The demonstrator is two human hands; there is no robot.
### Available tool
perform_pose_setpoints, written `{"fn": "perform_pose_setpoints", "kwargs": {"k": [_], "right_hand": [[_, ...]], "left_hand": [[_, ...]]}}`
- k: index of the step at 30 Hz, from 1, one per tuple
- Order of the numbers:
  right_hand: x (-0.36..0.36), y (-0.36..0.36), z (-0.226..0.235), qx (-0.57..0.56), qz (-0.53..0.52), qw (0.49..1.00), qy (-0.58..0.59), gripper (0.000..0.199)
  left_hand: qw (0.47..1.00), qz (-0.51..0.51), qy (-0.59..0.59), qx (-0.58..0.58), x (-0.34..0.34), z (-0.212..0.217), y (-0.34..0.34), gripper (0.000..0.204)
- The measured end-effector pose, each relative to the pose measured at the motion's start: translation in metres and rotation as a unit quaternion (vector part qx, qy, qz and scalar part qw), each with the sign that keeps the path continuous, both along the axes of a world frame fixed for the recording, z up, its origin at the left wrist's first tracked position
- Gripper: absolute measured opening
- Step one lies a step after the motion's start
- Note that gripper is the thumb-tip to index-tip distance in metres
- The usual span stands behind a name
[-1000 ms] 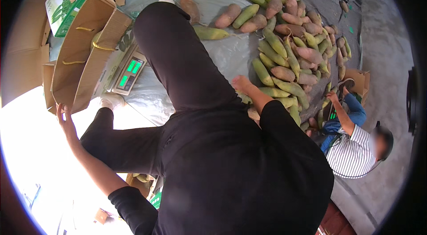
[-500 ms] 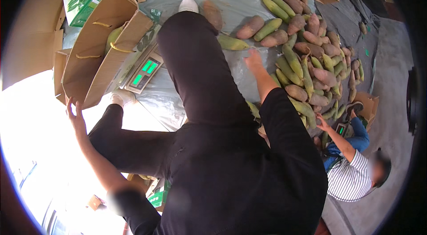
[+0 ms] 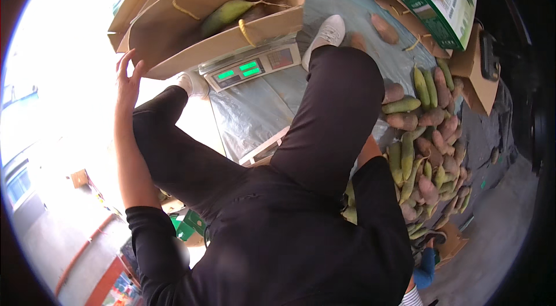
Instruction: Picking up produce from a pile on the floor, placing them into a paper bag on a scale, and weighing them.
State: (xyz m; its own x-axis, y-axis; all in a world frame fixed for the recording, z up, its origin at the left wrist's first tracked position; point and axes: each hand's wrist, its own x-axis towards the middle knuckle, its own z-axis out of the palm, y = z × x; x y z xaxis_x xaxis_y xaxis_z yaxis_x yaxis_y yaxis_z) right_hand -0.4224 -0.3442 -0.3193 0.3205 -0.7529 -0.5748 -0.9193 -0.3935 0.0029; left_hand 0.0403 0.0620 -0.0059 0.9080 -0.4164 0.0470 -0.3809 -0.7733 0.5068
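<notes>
My left hand [image 3: 128, 77] is at the near left corner of an open cardboard carton [image 3: 202, 58] with yellow cord handles. Its fingers are spread and lie against or close to the carton's edge. The carton sits on a digital scale [image 3: 252, 67] with lit green displays. Inside it lies a long green radish-like root [image 3: 229, 16], with a browner one partly hidden beside it. My right hand [image 3: 368, 150] is mostly hidden behind my right knee; its fingers do not show. It is beside a heap of green radish-like roots [image 3: 408, 158] and pinkish-brown roots [image 3: 428, 189].
Several loose roots lie on the grey plastic sheet [image 3: 315, 94], one pinkish-brown root [image 3: 384, 29] apart from the heap. A green-and-white carton [image 3: 443, 2] and an open brown box [image 3: 478, 71] stand at the far right. Another person's blue-clothed limb [image 3: 425, 268] shows at the lower right.
My view has turned, so the carton and scale appear further right. My right hand has drawn back from the roots to behind my knee. My left hand stays by the carton's corner.
</notes>
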Motion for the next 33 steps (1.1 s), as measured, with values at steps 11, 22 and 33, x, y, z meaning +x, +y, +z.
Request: {"fn": "perform_pose_setpoints", "kwargs": {"k": [11, 22, 33], "right_hand": [[-0.028, 0.006, 0.019, 0.189, -0.115, 0.958, -0.182, 0.043], [0.034, -0.031, 0.172, 0.210, -0.067, 0.886, -0.408, 0.034], [0.254, -0.017, 0.389, -0.045, 0.364, 0.846, -0.388, 0.055]], "left_hand": [[0.999, -0.003, -0.039, -0.009, -0.004, 0.004, 0.005, 0.038], [0.998, -0.017, -0.019, -0.062, -0.012, 0.007, 0.001, 0.040], [0.997, -0.020, -0.023, -0.068, -0.005, 0.000, 0.006, 0.042]]}}
